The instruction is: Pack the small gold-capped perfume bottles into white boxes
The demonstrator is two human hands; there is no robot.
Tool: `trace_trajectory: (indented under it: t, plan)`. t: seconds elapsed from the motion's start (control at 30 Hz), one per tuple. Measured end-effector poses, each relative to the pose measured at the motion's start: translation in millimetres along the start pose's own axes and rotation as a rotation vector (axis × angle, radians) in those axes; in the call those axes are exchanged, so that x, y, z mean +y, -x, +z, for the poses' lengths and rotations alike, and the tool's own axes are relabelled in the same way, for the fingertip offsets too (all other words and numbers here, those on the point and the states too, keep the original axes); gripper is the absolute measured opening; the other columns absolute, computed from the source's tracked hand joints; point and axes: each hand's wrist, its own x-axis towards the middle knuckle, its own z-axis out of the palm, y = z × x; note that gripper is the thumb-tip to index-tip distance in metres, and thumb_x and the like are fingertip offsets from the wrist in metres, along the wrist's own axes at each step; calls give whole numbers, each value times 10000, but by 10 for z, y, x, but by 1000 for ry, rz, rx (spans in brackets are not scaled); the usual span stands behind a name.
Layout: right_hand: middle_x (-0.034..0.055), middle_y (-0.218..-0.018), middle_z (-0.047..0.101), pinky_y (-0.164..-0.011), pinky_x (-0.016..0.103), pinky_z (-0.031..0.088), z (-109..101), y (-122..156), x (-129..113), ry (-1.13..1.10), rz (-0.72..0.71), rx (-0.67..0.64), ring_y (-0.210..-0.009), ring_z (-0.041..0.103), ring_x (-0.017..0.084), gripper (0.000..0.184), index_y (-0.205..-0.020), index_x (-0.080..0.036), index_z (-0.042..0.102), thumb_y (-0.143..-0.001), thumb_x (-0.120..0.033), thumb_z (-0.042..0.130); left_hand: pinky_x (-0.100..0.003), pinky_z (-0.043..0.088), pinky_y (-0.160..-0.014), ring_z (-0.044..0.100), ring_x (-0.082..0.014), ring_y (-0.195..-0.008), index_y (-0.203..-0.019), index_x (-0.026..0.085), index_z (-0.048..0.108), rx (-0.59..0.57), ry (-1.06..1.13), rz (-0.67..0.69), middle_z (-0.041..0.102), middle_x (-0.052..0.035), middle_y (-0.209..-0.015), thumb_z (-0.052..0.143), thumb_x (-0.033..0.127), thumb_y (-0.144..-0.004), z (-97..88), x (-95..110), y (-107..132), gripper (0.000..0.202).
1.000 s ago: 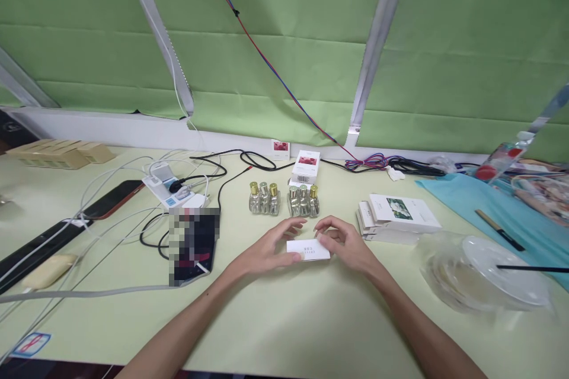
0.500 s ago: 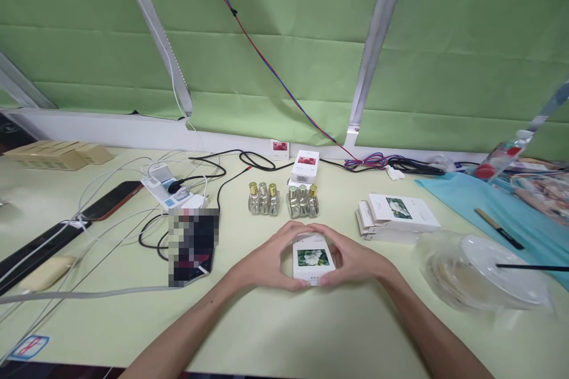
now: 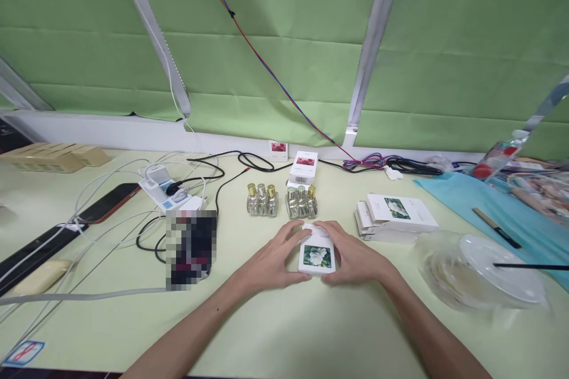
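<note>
Between my hands is a small white carton (image 3: 317,257) with a white flower on green printed on its face. My left hand (image 3: 278,259) curves round its left side, thumb at the near edge and fingertips at the far end. On the other side, my right hand (image 3: 353,254) grips it the same way. Just beyond stand two groups of small glass bottles with gold and pale green caps, a left group (image 3: 262,201) and a right group (image 3: 301,204). To the right lies a stack of matching white cartons (image 3: 400,213).
Behind the bottles sits a white carton with a red picture (image 3: 303,167). A power strip (image 3: 166,189) with tangled cables is at left, near a blurred-out dark object (image 3: 191,249). A bagged white spool (image 3: 502,266), a knife (image 3: 496,228) and blue cloth (image 3: 457,195) are at right.
The carton has tipped and turned a little between my hands, its flower picture now nearer its lower edge. My fingers have shifted along its far end. The bottles stay where they were.
</note>
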Motion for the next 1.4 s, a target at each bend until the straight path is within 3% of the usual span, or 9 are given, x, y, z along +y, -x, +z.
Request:
trace_trajectory:
  t: [0.3,0.57,0.73,0.93,1.13,1.27,1.4]
  plan:
    - [151,-1469,408,-738,355,467,-89,82,-95,220,178,-31,-951,640,291,1114,-1573,-264,200,-623,-416,761,-474,477,-1120,483,-326,-1380,-1446,291,438,57,-17,18,333,-124,-1567,689,444,-880,-16,43,10,638]
    - [249,-1447,435,-892,433,474,-201,13,-364,392,431,-71,-1158,601,409,1181,-1597,-116,165,-609,-336,773,-433,528,-1055,555,-299,-1298,-1389,261,490,86,-67,12,411,-131,-1501,585,456,-951,15,86,34,489]
    - [274,-1412,489,-937,450,496,-251,-174,-473,468,535,-100,-1226,586,424,1180,-1572,-119,235,-563,-226,838,-403,551,-995,612,-271,-1195,-1367,261,504,73,-56,36,437,-130,-1467,587,410,-955,55,91,30,447]
    - [285,-1335,566,-904,440,555,-306,-511,-418,563,612,-79,-1175,635,408,1110,-1462,-73,412,-446,-99,858,-346,564,-939,645,-234,-1102,-1317,258,550,112,-21,90,506,-116,-1391,609,338,-943,100,67,26,387]
    - [332,-1319,580,-888,469,585,-356,-839,-301,605,642,-70,-1137,659,448,1158,-1422,-16,497,-336,4,900,-371,552,-975,650,-230,-1087,-1311,251,545,93,-26,73,514,-120,-1368,570,338,-966,139,34,23,356]
    - [340,-1385,526,-919,480,570,-375,-1007,-187,633,662,-42,-1184,637,432,1179,-1473,-31,433,-377,44,862,-362,554,-958,645,-220,-1076,-1295,245,543,94,-15,86,522,-119,-1340,546,305,-975,157,26,19,326]
    - [330,-1373,532,-925,460,560,-417,-1150,-76,644,665,-12,-1190,637,403,1073,-1455,-32,443,-470,-13,866,-349,556,-940,634,-213,-1080,-1257,243,552,88,-12,106,533,-114,-1304,531,276,-974,172,25,18,286]
